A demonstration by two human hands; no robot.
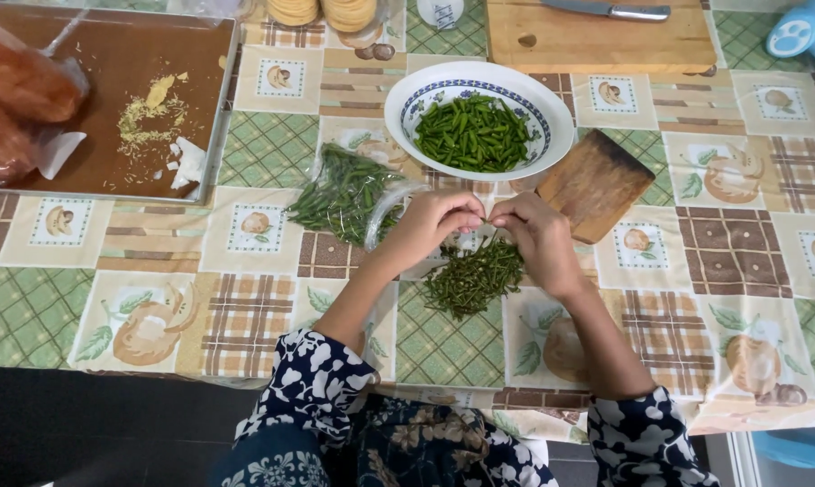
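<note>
Desk (732, 271): covered in a checked cloth with fruit prints.
Metal tray (223, 108), far left: brown surface, yellow crumbs, scraps of paper; orange bags at its left edge.
Wooden cutting board (597, 41), far right, with a knife (610, 11) lying on it.
White bowl (552, 117), far centre: blue-patterned rim, holds cut green pieces.
Small wooden board (592, 185), just right of the bowl.
Clear plastic bag (340, 194), left of the hands: whole green stalks inside.
Pile of trimmings (471, 280), near centre, under the hands.
Left hand (434, 225) and right hand (538, 234): fingertips of both pinched narrow on one thin green stalk (490, 222) held between them, above the pile.
Risk, as judged: a snapped piece could drop into the trimmings rather than the bowl, since the hands work directly over the pile.
</note>
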